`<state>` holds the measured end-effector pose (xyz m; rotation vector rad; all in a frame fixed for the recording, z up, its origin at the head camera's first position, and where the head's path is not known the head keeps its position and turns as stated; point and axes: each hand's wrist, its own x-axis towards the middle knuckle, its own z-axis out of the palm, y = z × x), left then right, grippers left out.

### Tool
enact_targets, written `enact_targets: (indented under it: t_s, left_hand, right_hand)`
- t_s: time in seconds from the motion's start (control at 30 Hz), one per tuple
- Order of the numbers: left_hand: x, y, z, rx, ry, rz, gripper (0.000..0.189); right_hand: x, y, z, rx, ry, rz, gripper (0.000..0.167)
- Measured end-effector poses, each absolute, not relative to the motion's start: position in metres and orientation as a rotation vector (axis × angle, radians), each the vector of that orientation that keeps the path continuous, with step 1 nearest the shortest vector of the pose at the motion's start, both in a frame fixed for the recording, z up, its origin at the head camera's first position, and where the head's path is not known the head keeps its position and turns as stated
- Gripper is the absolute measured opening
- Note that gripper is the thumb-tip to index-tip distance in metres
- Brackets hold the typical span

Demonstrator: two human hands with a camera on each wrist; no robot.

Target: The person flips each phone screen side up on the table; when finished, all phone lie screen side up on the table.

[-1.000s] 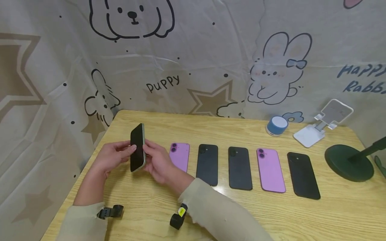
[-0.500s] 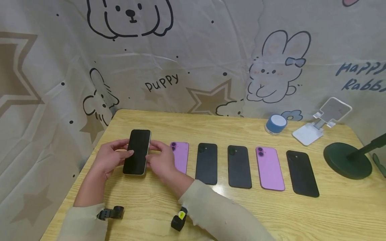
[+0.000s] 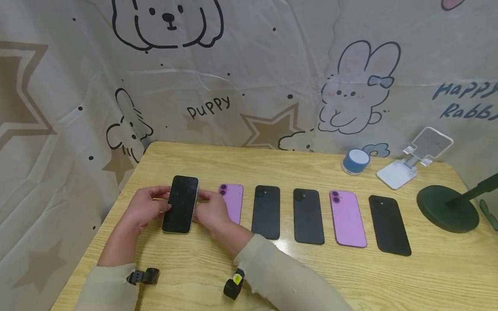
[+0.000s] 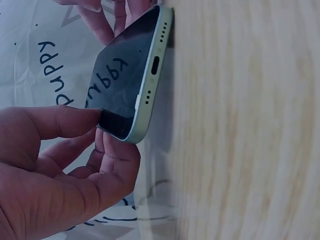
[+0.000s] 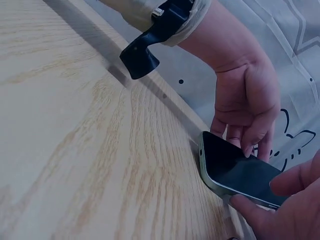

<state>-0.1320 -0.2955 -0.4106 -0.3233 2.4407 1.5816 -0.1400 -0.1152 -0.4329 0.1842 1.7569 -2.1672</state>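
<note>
A smartphone with a dark, glossy screen facing up and a pale green frame is held at the table's left part. My left hand pinches its left edge, thumb over the screen's rim and fingers beneath, as the left wrist view shows. On the opposite edge, my right hand grips with thumb and fingers. The bottom edge with its charging port faces the left wrist camera and looks slightly raised off the wood. Just right of it lies a pink phone, back up, partly covered by my right hand.
Rightward in a row lie a dark phone, another dark phone, a pink phone and a black phone. Behind them stand a blue-and-white round device, a white phone stand and a dark green round base.
The held phone has turned from nearly on edge to screen up, then come lower and nearer to me. Both hands have moved with it. The row of phones stays put.
</note>
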Motion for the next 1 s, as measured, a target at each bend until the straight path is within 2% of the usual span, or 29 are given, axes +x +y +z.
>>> enact_targets:
  t_s: [0.27,1.0]
  left_hand:
    - [-0.133,-0.29,-0.414,-0.318,2.48,1.501,0.055]
    - [-0.133,-0.285,-0.415,-0.391,2.478,1.483,0.047]
  right_hand:
    - [-0.138,-0.113,-0.432,0.183,1.79,-2.101,0.068]
    - [-0.131,-0.103,-0.426,0.142,1.73,-2.047,0.069]
